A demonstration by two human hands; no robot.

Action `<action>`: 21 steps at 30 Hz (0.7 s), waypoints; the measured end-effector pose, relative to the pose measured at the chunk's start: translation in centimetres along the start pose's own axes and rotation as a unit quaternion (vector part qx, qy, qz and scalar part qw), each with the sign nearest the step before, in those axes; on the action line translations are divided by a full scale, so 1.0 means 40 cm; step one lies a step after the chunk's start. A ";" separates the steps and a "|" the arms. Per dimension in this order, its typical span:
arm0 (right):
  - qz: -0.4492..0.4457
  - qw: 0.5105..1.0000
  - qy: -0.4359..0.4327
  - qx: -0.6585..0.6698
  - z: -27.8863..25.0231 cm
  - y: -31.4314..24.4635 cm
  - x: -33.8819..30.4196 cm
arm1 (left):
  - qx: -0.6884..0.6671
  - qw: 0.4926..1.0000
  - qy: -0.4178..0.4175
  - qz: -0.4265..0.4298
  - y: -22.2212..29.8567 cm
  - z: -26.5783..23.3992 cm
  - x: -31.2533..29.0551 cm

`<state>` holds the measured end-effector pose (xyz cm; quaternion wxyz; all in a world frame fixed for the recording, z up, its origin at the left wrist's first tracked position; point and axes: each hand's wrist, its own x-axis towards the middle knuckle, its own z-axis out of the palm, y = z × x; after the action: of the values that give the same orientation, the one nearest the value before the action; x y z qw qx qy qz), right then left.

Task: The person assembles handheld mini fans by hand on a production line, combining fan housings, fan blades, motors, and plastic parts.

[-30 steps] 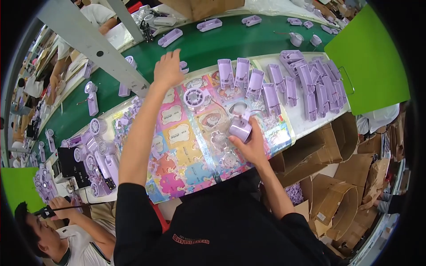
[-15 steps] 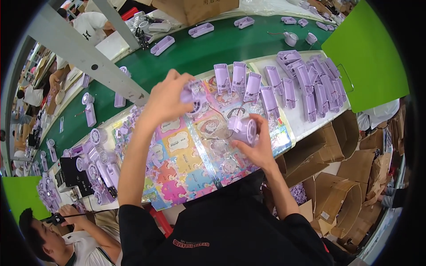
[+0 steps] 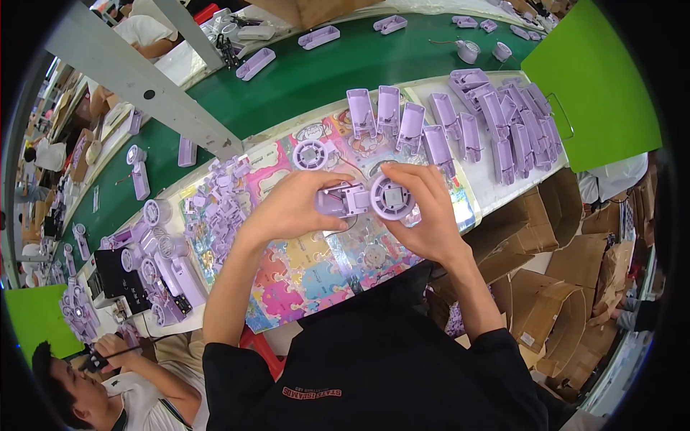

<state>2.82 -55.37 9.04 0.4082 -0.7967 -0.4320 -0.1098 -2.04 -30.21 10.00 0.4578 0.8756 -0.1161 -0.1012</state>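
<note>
Over a colourful patterned mat [image 3: 305, 269], both hands hold one lilac handheld fan part. My right hand [image 3: 431, 215] is closed around its round fan head [image 3: 392, 197], which has a pale square centre. My left hand [image 3: 287, 208] pinches the lilac handle casing [image 3: 338, 201] on the other side, with thin wires beside it. Casing and head meet at a hinge-like neck; whether they are fastened cannot be told. Just beyond my left hand a second round fan head [image 3: 310, 154] lies on the mat with a wire running from it.
Several open handle casings [image 3: 388, 108] stand in a row at the far edge, with more piled [image 3: 521, 129] at the right. Small lilac pieces [image 3: 219, 205] are heaped to the left, near finished-looking fans [image 3: 169, 266]. Beyond runs a green conveyor [image 3: 302, 79]; a metal post [image 3: 144, 86] rises at left.
My left hand has come down and right from the blurred lilac part near the second fan head to the casing. My right hand has turned its fan head to show the square centre.
</note>
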 end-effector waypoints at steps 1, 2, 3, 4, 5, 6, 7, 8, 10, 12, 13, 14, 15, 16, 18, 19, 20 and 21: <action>0.002 1.000 -0.001 0.001 0.000 -0.007 0.001 | 0.007 1.000 0.011 0.014 -0.003 0.006 -0.003; 0.000 1.000 -0.007 -0.016 -0.002 -0.012 0.006 | 0.006 1.000 0.010 0.013 -0.001 0.007 -0.005; -0.002 0.999 -0.013 -0.032 -0.001 -0.016 0.009 | -0.001 1.000 0.018 0.009 0.002 0.008 -0.006; 0.000 0.999 -0.013 -0.031 0.003 -0.019 0.010 | -0.009 1.000 0.026 0.006 0.002 0.010 -0.008; -0.004 0.999 -0.007 -0.034 0.005 -0.019 0.013 | -0.010 1.000 0.024 0.006 0.002 0.013 -0.008; -0.007 0.999 -0.001 -0.036 0.006 -0.019 0.013 | -0.022 0.999 0.044 -0.002 0.001 0.018 -0.009; -0.006 0.999 -0.001 -0.036 0.007 -0.019 0.011 | -0.034 0.997 0.065 -0.011 0.000 0.024 -0.009; -0.018 0.999 0.008 -0.051 0.006 -0.023 0.012 | -0.034 0.997 0.066 -0.012 -0.001 0.029 -0.012; -0.031 0.997 0.018 -0.064 0.007 -0.027 0.014 | -0.066 0.991 0.119 0.004 -0.014 0.044 -0.015; -0.041 0.997 0.028 -0.065 0.017 -0.022 0.018 | -0.080 0.988 0.136 -0.009 -0.027 0.057 -0.019; -0.042 0.997 0.029 -0.063 0.022 -0.014 0.023 | -0.095 0.984 0.151 -0.021 -0.030 0.058 -0.019; -0.057 0.995 0.037 -0.071 0.025 -0.005 0.026 | -0.095 0.984 0.149 -0.020 -0.026 0.054 -0.013; -0.071 0.993 0.045 -0.079 0.030 0.005 0.028 | -0.128 0.980 0.146 -0.041 -0.019 0.044 -0.004; -0.070 0.993 0.046 -0.080 0.043 0.014 0.028 | -0.162 0.974 0.143 -0.062 -0.018 0.033 0.009; 0.050 0.986 0.146 0.067 0.089 0.036 0.027 | -0.205 0.960 0.186 -0.030 -0.038 -0.013 0.031; 0.077 0.989 0.123 0.034 0.099 0.069 0.012 | -0.225 0.952 0.208 -0.012 -0.041 -0.043 0.056; 0.076 0.989 0.125 0.023 0.108 0.099 -0.015 | -0.190 0.948 0.252 0.030 -0.045 -0.070 0.103; 0.156 0.982 0.094 0.038 0.133 0.121 -0.045 | -0.184 0.938 0.294 0.021 -0.087 -0.101 0.146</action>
<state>4.55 -53.90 1.98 0.4896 -0.8241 -0.2657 -0.1028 5.06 -26.86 9.00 0.6267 0.7640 0.0262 0.1511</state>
